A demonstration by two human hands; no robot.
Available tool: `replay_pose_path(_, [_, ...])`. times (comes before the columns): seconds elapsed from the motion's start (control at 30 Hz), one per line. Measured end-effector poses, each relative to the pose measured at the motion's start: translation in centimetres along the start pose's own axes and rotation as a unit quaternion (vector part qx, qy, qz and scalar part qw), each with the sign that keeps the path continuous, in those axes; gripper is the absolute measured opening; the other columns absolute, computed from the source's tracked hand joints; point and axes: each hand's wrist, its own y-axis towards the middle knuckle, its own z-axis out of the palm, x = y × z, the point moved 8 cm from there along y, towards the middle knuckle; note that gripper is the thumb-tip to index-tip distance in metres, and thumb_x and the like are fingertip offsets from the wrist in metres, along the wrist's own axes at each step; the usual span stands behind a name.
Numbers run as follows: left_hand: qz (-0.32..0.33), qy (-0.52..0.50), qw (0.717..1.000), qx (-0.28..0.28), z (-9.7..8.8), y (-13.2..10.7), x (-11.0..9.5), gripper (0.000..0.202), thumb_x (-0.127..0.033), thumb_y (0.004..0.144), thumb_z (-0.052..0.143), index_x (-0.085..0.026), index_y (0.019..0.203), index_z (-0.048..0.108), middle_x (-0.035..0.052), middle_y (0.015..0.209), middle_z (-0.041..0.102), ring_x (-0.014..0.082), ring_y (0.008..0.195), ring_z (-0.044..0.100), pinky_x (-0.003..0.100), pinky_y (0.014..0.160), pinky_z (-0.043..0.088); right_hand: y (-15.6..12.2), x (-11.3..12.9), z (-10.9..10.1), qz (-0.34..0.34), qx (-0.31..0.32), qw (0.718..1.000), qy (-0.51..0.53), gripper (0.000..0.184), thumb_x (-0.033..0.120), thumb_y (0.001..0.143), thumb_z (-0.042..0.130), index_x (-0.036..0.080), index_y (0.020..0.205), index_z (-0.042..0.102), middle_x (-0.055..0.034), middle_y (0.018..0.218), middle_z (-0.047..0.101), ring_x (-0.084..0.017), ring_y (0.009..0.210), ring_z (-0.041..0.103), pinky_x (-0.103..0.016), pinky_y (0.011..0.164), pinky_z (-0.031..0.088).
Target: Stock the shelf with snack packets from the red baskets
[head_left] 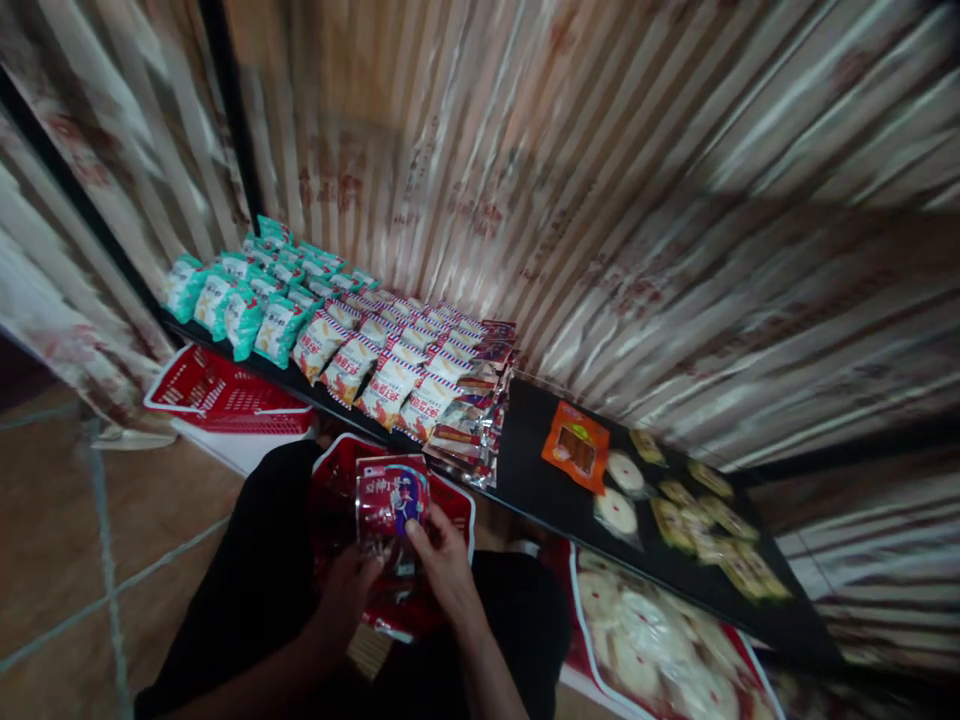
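Observation:
My left hand (346,592) and my right hand (446,565) both grip a stack of dark red snack packets (390,505) held upright over my lap. The fingers of each hand are closed round the stack's sides. Below the hands sits a red basket (330,480) with more red packets. In front lies a low black shelf (525,470) bearing rows of teal packets (240,300), white-and-red packets (390,375) and dark red packets (472,420).
An orange packet (576,445), round white packets (619,490) and several small yellow packets (712,530) lie on the shelf's right part. A red basket (217,395) stands on the tiled floor at left. Another basket of round white packets (652,640) sits at lower right. Striped wall behind.

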Motion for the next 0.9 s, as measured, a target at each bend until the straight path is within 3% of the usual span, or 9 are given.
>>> replay_pose_path(0.1, [0.018,0.028,0.996,0.081,1.7,0.1,-2.2,0.037,-0.046,0.067,0.055,-0.015,0.083,0.066,0.0077,0.080,0.070,0.0263,0.083,0.064,0.036,0.076,0.053,-0.1,1.8,-0.3,-0.004,0.000,0.996,0.090,0.030,0.042,0.074,0.064,0.022,0.095,0.067,-0.0013,0.084,0.070,-0.018,0.077,0.064,-0.031,0.072,0.051])
replay_pose_path(0.2, [0.044,0.104,0.986,0.121,3.0,0.9,-3.9,0.029,-0.044,0.065,0.055,-0.018,0.074,0.064,0.0065,0.077,0.070,0.0252,0.079,0.064,0.034,0.071,0.053,0.1,3.2,-2.0,-0.019,-0.044,0.990,0.131,0.032,0.041,0.072,0.066,0.023,0.098,0.064,-0.0006,0.083,0.070,-0.018,0.074,0.065,-0.030,0.069,0.052])
replay_pose_path(0.37, [0.113,0.075,0.973,0.186,6.6,2.2,-6.7,0.044,-0.036,0.074,0.052,-0.019,0.114,0.052,0.0083,0.106,0.067,0.0227,0.095,0.063,0.032,0.083,0.051,1.1,5.9,-6.9,-0.055,-0.150,0.982,0.097,0.033,0.043,0.071,0.066,0.021,0.095,0.059,-0.0021,0.084,0.069,-0.019,0.073,0.065,-0.029,0.067,0.052])
replay_pose_path(0.47, [0.130,0.064,0.978,0.148,8.3,3.5,-8.3,0.059,-0.025,0.078,0.046,-0.018,0.134,0.029,0.0123,0.117,0.060,0.0209,0.097,0.063,0.033,0.082,0.052,2.7,8.2,-9.9,-0.081,-0.195,0.976,0.055,0.031,0.045,0.072,0.065,0.020,0.090,0.059,-0.0015,0.080,0.068,-0.018,0.070,0.063,-0.028,0.065,0.051])
replay_pose_path(0.53, [0.183,0.113,0.972,0.100,9.4,4.3,-10.2,0.065,-0.018,0.077,0.044,-0.021,0.138,0.024,0.0132,0.128,0.052,0.0215,0.108,0.058,0.033,0.083,0.052,4.1,9.8,-11.8,-0.096,-0.220,0.970,0.040,0.032,0.044,0.072,0.064,0.020,0.092,0.058,-0.0014,0.080,0.068,-0.017,0.068,0.062,-0.028,0.063,0.050])
replay_pose_path(0.6, [0.273,0.188,0.941,0.062,10.8,4.5,-12.7,0.061,-0.014,0.076,0.044,-0.025,0.135,0.033,0.0108,0.138,0.041,0.0231,0.124,0.044,0.036,0.092,0.048,6.1,11.2,-13.5,-0.112,-0.232,0.966,0.026,0.035,0.043,0.072,0.064,0.020,0.098,0.058,-0.0027,0.085,0.069,-0.018,0.069,0.063,-0.028,0.063,0.050])
replay_pose_path(0.7, [0.401,0.293,0.867,0.045,13.6,4.4,-16.0,0.050,-0.014,0.079,0.046,-0.026,0.127,0.047,0.0063,0.145,0.034,0.0247,0.135,0.027,0.045,0.106,0.034,9.5,13.2,-15.8,-0.143,-0.246,0.958,-0.018,0.035,0.040,0.072,0.061,0.018,0.099,0.058,-0.0038,0.087,0.069,-0.018,0.072,0.062,-0.030,0.066,0.050])
replay_pose_path(0.8, [0.451,0.361,0.814,0.056,16.4,5.7,-17.5,0.053,-0.017,0.080,0.048,-0.019,0.132,0.041,0.0098,0.145,0.034,0.0261,0.136,0.022,0.049,0.108,0.029,13.2,14.6,-17.8,-0.162,-0.264,0.948,-0.076,0.034,0.038,0.072,0.058,0.017,0.099,0.059,-0.0035,0.086,0.069,-0.018,0.074,0.062,-0.030,0.069,0.049])
replay_pose_path(0.9, [0.458,0.402,0.791,0.046,18.6,8.3,-18.4,0.062,-0.016,0.077,0.050,-0.013,0.136,0.033,0.0125,0.147,0.029,0.0263,0.138,0.017,0.048,0.109,0.029,16.9,15.5,-19.2,-0.158,-0.274,0.936,-0.154,0.033,0.037,0.073,0.055,0.017,0.098,0.060,-0.0026,0.083,0.069,-0.018,0.073,0.062,-0.029,0.069,0.047])
